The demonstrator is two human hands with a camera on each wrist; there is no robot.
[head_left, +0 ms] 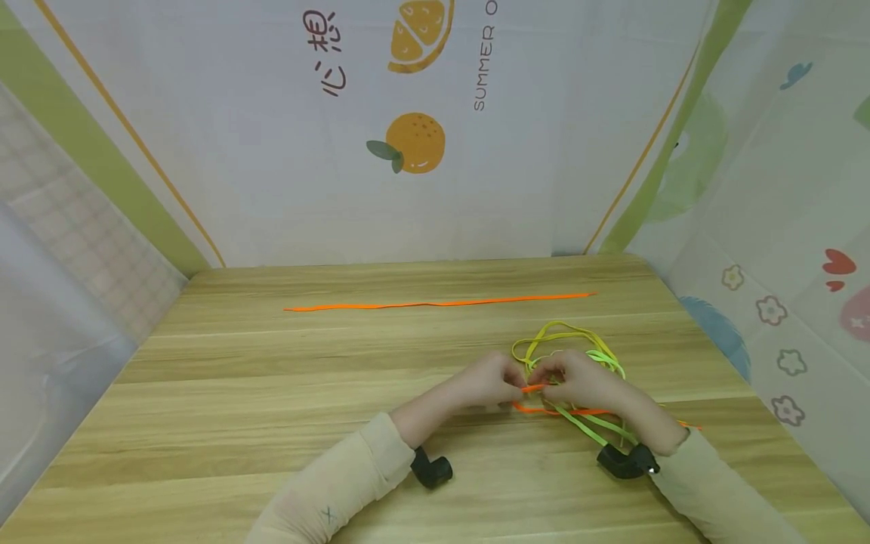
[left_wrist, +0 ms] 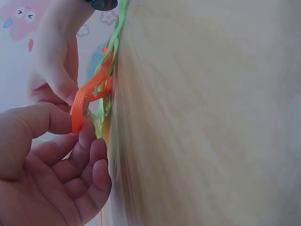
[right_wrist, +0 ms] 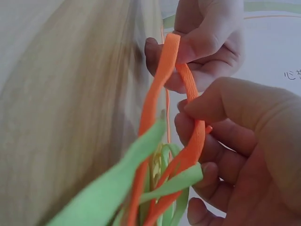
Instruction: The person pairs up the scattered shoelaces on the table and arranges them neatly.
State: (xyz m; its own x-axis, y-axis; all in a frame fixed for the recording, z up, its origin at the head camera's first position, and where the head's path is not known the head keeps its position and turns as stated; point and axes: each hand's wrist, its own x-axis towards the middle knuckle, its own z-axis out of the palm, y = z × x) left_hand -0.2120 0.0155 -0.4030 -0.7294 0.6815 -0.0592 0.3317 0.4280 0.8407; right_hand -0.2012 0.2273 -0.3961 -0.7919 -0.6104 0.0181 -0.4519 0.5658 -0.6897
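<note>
Both hands meet at the right half of the table. My left hand (head_left: 488,380) pinches a flat orange shoelace (left_wrist: 84,96) between thumb and forefinger, where the lace bends into a loop. Just right of it, my right hand (head_left: 583,380) grips the same lace between thumb and fingers, as the right wrist view shows. The rest of this lace trails rightward under the right forearm. Light green laces (right_wrist: 108,188) run beneath and beside the orange one, partly tangled with it. A yellow lace (head_left: 560,326) lies in loose loops behind the right hand.
Another orange lace (head_left: 435,304) lies stretched nearly straight across the back of the wooden table (head_left: 272,393). A printed curtain (head_left: 285,189) hangs behind the table's far edge, with more cloth at both sides. Black wrist cameras (head_left: 432,470) sit at both cuffs.
</note>
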